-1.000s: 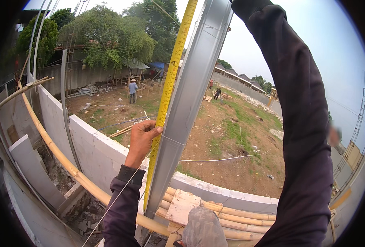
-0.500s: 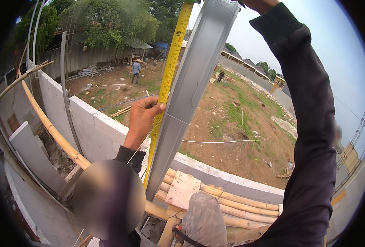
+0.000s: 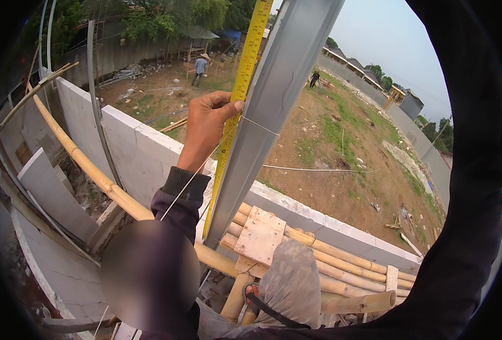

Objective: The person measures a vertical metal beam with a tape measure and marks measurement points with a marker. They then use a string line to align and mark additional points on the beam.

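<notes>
A yellow tape measure blade [image 3: 245, 68] runs lengthwise along the left edge of a grey metal post [image 3: 287, 68]. My left hand [image 3: 208, 127] is closed on the blade, pinching it between thumb and fingers against the post's edge. A thin pale string [image 3: 260, 125] goes around the post just beside my thumb, and a length of it slants down past my left wrist. My right arm's dark sleeve [image 3: 460, 243] reaches up along the right side. The right hand itself is out of the picture, as are the tops of the post and the blade.
Below, a bamboo pole platform [image 3: 347, 272] carries a nailed wooden board [image 3: 260, 235] next to my leg [image 3: 293, 266]. A pale block wall [image 3: 143, 136] crosses behind the post. A long bamboo pole [image 3: 98, 178] slants at left. Far off stand two people [image 3: 200, 69] on the dirt ground.
The view has shifted, so my left hand and the post appear higher. My right hand, earlier at the post's top end, has left the picture. The left hand still pinches the tape blade.
</notes>
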Motion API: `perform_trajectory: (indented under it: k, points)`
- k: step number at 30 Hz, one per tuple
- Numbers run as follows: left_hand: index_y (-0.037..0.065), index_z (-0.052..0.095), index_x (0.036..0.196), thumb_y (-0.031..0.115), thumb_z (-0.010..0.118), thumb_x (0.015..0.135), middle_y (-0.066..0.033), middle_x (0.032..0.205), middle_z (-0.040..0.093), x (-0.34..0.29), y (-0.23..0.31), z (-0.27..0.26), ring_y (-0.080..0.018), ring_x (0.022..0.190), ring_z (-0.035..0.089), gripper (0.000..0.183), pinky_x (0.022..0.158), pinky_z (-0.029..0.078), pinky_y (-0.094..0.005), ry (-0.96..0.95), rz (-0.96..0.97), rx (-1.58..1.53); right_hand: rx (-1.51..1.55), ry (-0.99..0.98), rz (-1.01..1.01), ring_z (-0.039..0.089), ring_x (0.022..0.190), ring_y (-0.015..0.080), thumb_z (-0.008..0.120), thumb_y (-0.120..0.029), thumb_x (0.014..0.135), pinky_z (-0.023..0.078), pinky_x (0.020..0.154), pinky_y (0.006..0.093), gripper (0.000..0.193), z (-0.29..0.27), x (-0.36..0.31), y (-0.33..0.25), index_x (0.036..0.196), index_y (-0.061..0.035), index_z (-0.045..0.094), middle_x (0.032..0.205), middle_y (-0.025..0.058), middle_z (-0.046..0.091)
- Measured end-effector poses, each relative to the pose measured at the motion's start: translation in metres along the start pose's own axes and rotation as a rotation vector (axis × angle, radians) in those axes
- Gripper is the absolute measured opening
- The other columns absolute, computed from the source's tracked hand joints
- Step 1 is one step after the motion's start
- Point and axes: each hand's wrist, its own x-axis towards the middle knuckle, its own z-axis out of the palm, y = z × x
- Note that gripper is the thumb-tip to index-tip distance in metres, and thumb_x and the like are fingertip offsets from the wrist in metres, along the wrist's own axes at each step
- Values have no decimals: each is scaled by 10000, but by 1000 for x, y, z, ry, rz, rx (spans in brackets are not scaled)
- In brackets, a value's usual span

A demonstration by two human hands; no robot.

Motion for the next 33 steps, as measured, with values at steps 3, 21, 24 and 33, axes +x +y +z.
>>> perform_trajectory:
  k: [3,21,24,33]
  points:
    - [-24,742,990,55,741,859,-58,864,727,1,-3,0,-105,769,639,153,759,493,-258,1,-2,-20,-36,11,5,520,760,179,658,-374,832,419,609,320,373,2,1,-3,976,-33,707,895,94,562]
    - [-33,717,943,129,726,895,-50,777,680,2,-36,-5,-100,642,619,169,591,496,-241,18,-147,-136,535,412,29,522,546,124,590,-225,893,392,460,288,231,-18,-86,19,876,-15,686,662,-15,569]
    - [-33,711,978,132,725,900,-43,811,686,2,-37,-4,-96,664,623,183,599,499,-240,-12,-117,-148,902,930,461,404,472,77,712,-239,844,273,390,243,242,73,-129,80,912,-8,683,747,59,574]
    - [-13,724,996,157,733,901,-40,826,689,0,-35,-7,-92,717,622,195,648,499,-238,-54,-33,-128,1779,-195,610,450,485,89,500,-462,993,337,381,210,498,375,-120,96,989,19,629,783,111,643]
